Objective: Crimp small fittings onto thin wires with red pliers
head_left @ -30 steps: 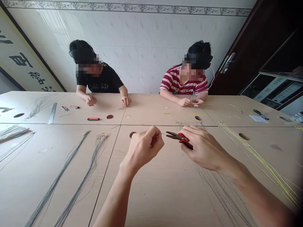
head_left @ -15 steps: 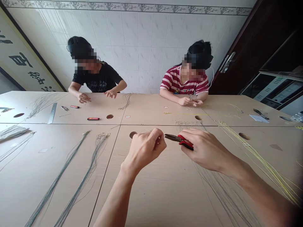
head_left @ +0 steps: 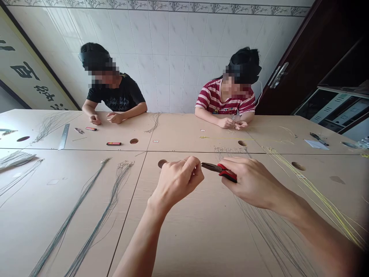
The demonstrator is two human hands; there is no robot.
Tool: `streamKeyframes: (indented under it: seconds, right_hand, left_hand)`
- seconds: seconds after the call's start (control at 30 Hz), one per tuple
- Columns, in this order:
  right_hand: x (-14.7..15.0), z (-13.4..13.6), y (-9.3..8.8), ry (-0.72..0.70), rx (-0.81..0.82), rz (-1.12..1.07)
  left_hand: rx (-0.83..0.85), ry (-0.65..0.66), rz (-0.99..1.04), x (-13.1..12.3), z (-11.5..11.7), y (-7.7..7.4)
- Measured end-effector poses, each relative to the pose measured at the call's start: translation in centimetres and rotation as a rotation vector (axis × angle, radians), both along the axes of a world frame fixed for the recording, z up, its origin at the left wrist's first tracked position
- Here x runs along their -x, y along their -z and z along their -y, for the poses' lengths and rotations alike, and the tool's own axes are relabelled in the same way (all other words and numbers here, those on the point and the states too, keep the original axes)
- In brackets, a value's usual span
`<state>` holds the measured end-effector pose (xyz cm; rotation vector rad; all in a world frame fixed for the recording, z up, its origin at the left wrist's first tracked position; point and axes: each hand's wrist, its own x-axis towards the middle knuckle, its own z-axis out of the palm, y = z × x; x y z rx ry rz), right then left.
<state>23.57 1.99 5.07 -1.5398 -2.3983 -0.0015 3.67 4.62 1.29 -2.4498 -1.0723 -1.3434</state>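
Observation:
My right hand (head_left: 250, 179) is wrapped round the red handles of a pair of pliers (head_left: 219, 170). The dark jaws point left and reach the fingertips of my left hand (head_left: 180, 181). Those fingers are pinched together on something thin; a fine pale strand shows just above them, and its end at the plier tips is too small to make out. Grey cords (head_left: 265, 227) lie under and beyond my right hand. Two bundles of grey-green cords, one (head_left: 75, 211) farther left and one (head_left: 105, 215) nearer, lie to the left of my left arm.
Yellow cords (head_left: 314, 188) run along the right. Across the table (head_left: 184, 132) sit two people, one in black (head_left: 119, 96), one in a striped shirt (head_left: 211, 96). A metal ruler (head_left: 63, 136), a red-black marker (head_left: 113, 144), a pen (head_left: 319, 139) and round table holes (head_left: 298, 166) are also there.
The person in black has drawn both hands closer together and lowered them to the table. My hands and the pliers have barely moved.

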Motion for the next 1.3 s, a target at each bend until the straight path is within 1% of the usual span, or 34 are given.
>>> streamKeyframes:
  seconds: [0.17, 0.43, 0.6, 0.67, 0.73, 0.83, 0.9, 0.97, 1.03, 1.1, 1.2, 1.23, 1.3]
  right_hand:
    - [0.0, 0.1, -0.1, 0.010, 0.024, 0.011]
    - [-0.3, 0.2, 0.0, 0.046, 0.061, 0.041]
    - [-0.4, 0.0, 0.0, 0.066, 0.074, 0.073]
    - [-0.5, -0.1, 0.0, 0.066, 0.077, 0.079]
    - [-0.6, -0.2, 0.0, 0.073, 0.082, 0.073]
    - [-1.1, -0.3, 0.0, 0.083, 0.071, 0.053]
    - [-1.5, -0.2, 0.1, 0.085, 0.057, 0.051]
    - [-1.7, -0.1, 0.1, 0.087, 0.050, 0.059]
    - [-1.8, -0.1, 0.2, 0.089, 0.048, 0.068]
    - [-1.7, 0.0, 0.3, 0.081, 0.047, 0.070]
    - [-1.3, 0.2, 0.4, 0.044, 0.051, 0.055]
    - [-1.1, 0.2, 0.4, 0.031, 0.051, 0.045]
    - [-0.8, 0.3, 0.6, 0.008, 0.040, 0.020]
  left_hand:
    - [-0.022, -0.003, -0.029, 0.0, 0.0, 0.1]
    - [-0.010, -0.004, -0.038, -0.1, -0.1, 0.1]
    - [0.023, 0.028, -0.024, 0.0, 0.0, 0.0]
    - [0.091, 0.064, -0.005, 0.0, 0.1, -0.2]
    - [0.203, 0.105, 0.013, 0.2, 0.2, -0.5]
    - [0.401, 0.160, 0.052, 0.9, 0.1, -0.8]
    - [0.573, 0.205, 0.108, 1.7, -0.2, -1.0]
    - [0.785, 0.289, 0.206, 2.6, -0.5, -1.2]
    - [0.958, 0.414, 0.371, 3.2, -0.8, -1.3]
    - [1.060, 0.597, 0.602, 3.4, -1.1, -1.4]
    - [1.176, 0.884, 0.988, 2.6, -1.2, -1.4]
    - [1.214, 0.952, 1.109, 2.1, -1.1, -1.4]
    - [1.274, 1.017, 1.337, 1.0, -1.0, -1.4]
